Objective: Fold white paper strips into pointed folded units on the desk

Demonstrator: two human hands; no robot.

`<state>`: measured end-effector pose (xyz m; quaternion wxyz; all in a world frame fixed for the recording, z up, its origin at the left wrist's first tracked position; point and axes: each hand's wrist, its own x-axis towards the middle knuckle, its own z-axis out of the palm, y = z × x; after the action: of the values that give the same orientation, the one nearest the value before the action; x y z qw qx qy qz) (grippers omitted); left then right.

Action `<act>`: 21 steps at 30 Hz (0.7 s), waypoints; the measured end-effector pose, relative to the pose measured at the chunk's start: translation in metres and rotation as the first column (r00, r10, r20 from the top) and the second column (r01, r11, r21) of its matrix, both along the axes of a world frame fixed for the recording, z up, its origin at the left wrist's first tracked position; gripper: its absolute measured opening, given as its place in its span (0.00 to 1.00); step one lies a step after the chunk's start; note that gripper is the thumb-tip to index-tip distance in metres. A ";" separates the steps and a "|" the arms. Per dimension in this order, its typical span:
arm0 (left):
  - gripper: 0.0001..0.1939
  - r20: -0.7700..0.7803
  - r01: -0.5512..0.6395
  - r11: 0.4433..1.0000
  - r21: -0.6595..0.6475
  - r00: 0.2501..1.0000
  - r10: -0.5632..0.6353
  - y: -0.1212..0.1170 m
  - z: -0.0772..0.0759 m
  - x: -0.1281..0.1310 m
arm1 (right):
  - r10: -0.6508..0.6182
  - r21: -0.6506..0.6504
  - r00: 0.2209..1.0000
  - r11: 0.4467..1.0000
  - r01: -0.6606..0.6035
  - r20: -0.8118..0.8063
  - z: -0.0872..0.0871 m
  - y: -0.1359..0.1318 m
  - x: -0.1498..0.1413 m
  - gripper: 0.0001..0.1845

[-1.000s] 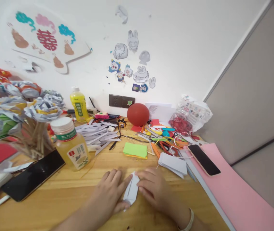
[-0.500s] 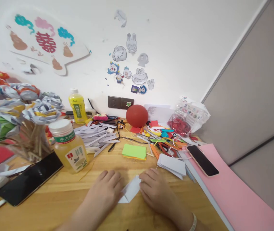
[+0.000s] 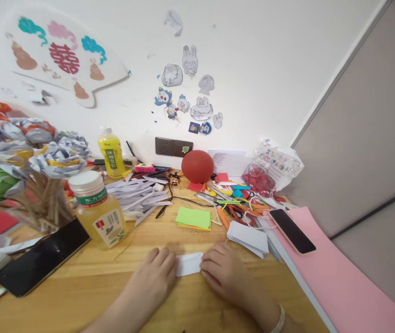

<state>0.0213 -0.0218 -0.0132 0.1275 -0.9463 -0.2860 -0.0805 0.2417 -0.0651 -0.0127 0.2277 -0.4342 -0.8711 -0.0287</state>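
Note:
Between my two hands a small piece of white paper [image 3: 189, 264] lies on the wooden table [image 3: 75, 286], its ends hidden by my fingers. My left hand [image 3: 159, 274] is closed on the left end, fingers curled together. At the right end my right hand [image 3: 220, 269] pinches the paper, thumb tucked underneath and out of sight. Just beyond the hands sits a stack of green paper slips [image 3: 193, 217], with yellow or orange ones below. A pile of white paper slips [image 3: 248, 237] rests close to my right hand.
Left of my hands stand a white-capped juice bottle [image 3: 98, 215] and a black phone [image 3: 41, 259]. White paper strips [image 3: 138, 196], a red balloon [image 3: 197, 166] and scattered scraps with scissors are at the back. A second phone [image 3: 292, 231] lies on pink paper [image 3: 343, 273] at right.
The paper, angled with a pointed lower corner before, now shows as a narrower, nearly level rectangle. My left hand has shifted only slightly; my right hand stays about where it was.

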 end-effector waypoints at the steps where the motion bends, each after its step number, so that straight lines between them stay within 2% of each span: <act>1: 0.03 0.022 0.004 1.000 0.001 1.000 -0.004 0.002 0.000 -0.001 | -0.011 -0.002 1.000 1.000 0.011 -0.010 0.000 0.000 0.001 0.06; 4: 0.04 0.078 0.013 1.000 -0.016 0.997 -0.011 0.007 0.000 -0.003 | 0.007 0.009 0.999 1.000 -0.006 -0.050 -0.003 0.003 0.004 0.04; 7: 0.05 0.093 0.072 0.997 -0.017 0.993 -0.070 0.012 0.000 -0.004 | 0.057 -0.003 0.993 0.998 -0.057 -0.105 -0.008 0.007 0.006 0.06; 15: 0.14 0.138 0.234 0.969 0.083 0.960 -0.243 0.019 0.001 -0.010 | 0.008 -0.123 0.989 0.992 -0.027 -0.149 -0.012 0.009 0.006 0.05; 21: 0.12 0.181 0.195 0.978 0.076 0.962 -0.206 0.015 0.001 -0.005 | 0.010 -0.086 0.989 0.996 -0.023 -0.151 -0.013 0.009 0.004 0.05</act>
<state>0.0158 -0.0069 -0.0119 0.1182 -0.9545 -0.1971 -0.1902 0.2454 -0.0563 -0.0260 0.2737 -0.4374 -0.8555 0.0441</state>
